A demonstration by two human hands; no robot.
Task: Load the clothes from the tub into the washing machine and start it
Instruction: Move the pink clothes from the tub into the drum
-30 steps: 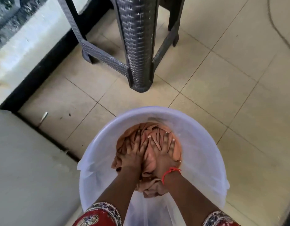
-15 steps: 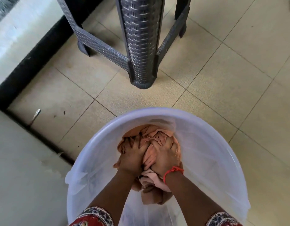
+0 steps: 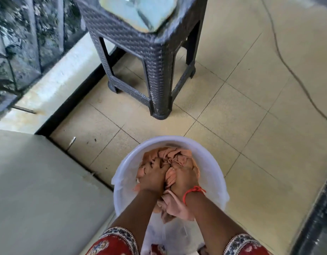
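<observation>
She's at the gathering step, I'd say: left hand (image 3: 153,176) and right hand (image 3: 184,178) both bunch the peach clothes (image 3: 170,157) down in the white tub (image 3: 217,173); next she must lift the bundle clear; no washing machine in sight.

Home balcony or wash area, I'd say. Beige tiled floor (image 3: 251,111) under me. Dark woven-plastic stool (image 3: 149,52) stands on it. Left of stool: pale raised ledge (image 3: 54,85), metal railing (image 3: 21,52) with greenery behind. Nearer me than stool: translucent tub (image 3: 212,173) of laundry on floor.
</observation>
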